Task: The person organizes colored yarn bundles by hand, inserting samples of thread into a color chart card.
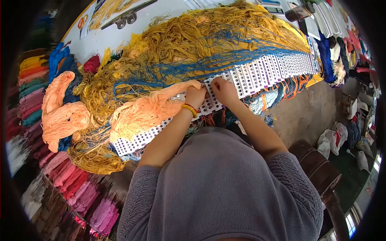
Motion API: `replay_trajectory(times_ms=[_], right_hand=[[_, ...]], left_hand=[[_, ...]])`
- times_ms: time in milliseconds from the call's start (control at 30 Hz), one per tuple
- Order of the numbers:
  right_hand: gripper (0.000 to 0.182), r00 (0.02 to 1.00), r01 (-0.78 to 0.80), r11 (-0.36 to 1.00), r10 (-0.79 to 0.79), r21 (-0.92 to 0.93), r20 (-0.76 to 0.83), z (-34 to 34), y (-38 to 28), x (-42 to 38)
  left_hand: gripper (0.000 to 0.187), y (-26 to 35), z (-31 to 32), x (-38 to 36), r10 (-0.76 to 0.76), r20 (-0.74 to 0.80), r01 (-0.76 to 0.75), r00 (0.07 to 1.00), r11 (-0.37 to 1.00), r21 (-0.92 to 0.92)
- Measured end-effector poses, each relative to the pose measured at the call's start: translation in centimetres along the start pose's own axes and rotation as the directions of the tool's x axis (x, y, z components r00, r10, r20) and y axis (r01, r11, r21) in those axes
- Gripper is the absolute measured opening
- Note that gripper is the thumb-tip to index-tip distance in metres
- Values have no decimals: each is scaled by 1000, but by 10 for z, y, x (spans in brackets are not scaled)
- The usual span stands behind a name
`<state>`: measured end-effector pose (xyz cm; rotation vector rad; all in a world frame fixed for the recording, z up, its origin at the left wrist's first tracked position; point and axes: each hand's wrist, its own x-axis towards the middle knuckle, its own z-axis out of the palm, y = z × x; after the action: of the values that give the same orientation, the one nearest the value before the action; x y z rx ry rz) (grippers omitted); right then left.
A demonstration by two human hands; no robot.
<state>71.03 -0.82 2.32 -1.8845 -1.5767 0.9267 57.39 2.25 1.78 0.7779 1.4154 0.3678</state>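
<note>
My left hand [196, 98], with a yellow and red bracelet at the wrist, is closed at the end of a peach yarn skein [148, 108]. The skein stretches left over a long row of white cards punched with holes [273, 70]. My right hand [225, 91] is just to the right, its fingers curled in a pinch over the cards. Whatever it grips is too small to make out. Behind both hands lies a large heap of mustard-gold yarn [181, 38], crossed by loose blue strands [241, 54].
A second peach skein [64, 114] lies at the table's left end. Scissors [83, 21] and a dark metal bar [128, 16] rest on the white tabletop at the back. Coloured skeins [76, 172] hang at left. A brown stool [315, 164] stands at right.
</note>
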Motion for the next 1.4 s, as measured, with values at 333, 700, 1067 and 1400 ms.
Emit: replay_trajectory(times_ms=[333,700,1067,1400], right_hand=[[13,999,33,999,-33,-29,-27,-5,-6,0],[13,992,-126,930,108,346,72,-10,8,-5],[32,992,122,991,-124,-63,-27,4,-12,-22],[38,994,60,993,-69,-105,-85,13,-11,-23]], left_hand=[[14,12,-1,2,6,-19,-2,1000,979,206],[13,38,-38,-40,-8,508,343,862,746,-571],[12,-10,-61,-21,59,379,265,924,616,-742],[35,16,-353,-96,318,-417,-478,852,796,-370]])
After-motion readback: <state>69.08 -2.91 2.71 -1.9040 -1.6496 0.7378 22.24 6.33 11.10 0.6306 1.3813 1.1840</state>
